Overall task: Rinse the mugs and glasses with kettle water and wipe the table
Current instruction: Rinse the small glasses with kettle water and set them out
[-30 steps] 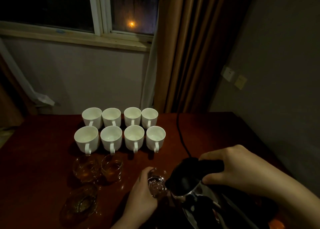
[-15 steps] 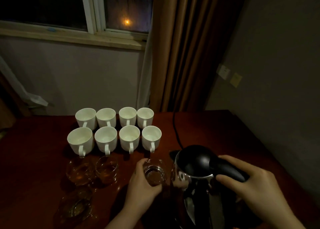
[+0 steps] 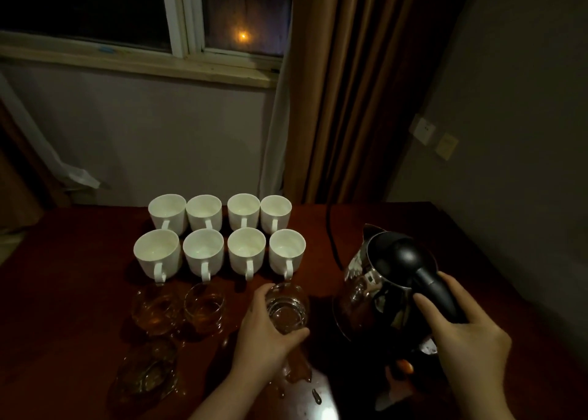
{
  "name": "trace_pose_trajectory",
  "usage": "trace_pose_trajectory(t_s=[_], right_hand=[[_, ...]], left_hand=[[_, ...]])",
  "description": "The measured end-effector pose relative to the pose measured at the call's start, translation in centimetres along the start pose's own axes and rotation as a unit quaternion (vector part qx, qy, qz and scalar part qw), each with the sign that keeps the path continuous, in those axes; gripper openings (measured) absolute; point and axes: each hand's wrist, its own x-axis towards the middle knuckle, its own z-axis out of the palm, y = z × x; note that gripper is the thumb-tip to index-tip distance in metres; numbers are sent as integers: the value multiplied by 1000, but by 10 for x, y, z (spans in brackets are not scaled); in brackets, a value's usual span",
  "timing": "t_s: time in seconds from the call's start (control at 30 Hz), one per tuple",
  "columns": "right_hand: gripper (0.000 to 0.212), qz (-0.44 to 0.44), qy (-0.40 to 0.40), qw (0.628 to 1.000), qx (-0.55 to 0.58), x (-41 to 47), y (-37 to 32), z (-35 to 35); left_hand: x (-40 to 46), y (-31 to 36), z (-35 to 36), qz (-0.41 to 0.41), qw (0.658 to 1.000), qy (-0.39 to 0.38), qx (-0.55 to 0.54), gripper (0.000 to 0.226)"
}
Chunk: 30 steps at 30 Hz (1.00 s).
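Note:
Several white mugs [image 3: 219,238] stand in two rows at the back of the dark red table [image 3: 63,286], handles toward me. My left hand [image 3: 264,337] grips a clear glass [image 3: 288,308] with water in it, just in front of the mugs. My right hand [image 3: 467,333] holds the black handle of the steel kettle [image 3: 378,289], which stands upright to the right of that glass, spout pointing away. Two more glasses [image 3: 181,308] sit left of my hand, and a glass dish [image 3: 146,372] lies in front of them.
A black cord [image 3: 331,238] runs from the kettle's side back toward the brown curtain [image 3: 346,85]. Water glistens on the table [image 3: 315,394] by my left wrist. A wall [image 3: 509,101] with sockets closes in the right side; a window is behind.
The kettle was tipped over the glass a second ago. My right hand has swung it upright and moved it to the right. My left hand has kept its hold on the glass.

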Motion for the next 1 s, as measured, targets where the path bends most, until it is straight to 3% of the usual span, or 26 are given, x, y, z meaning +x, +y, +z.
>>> trace_pose_trajectory(t_s=[0.5, 0.87, 1.0], right_hand=[[48, 32, 48, 998, -2, 7, 32, 6], [58, 11, -42, 999, -29, 7, 26, -15], [58, 7, -14, 998, -56, 16, 30, -14]], left_hand=[[5, -13, -11, -12, 1000, 11, 13, 89], [13, -16, -14, -9, 1000, 7, 3, 87], [12, -15, -9, -6, 1000, -6, 3, 84]])
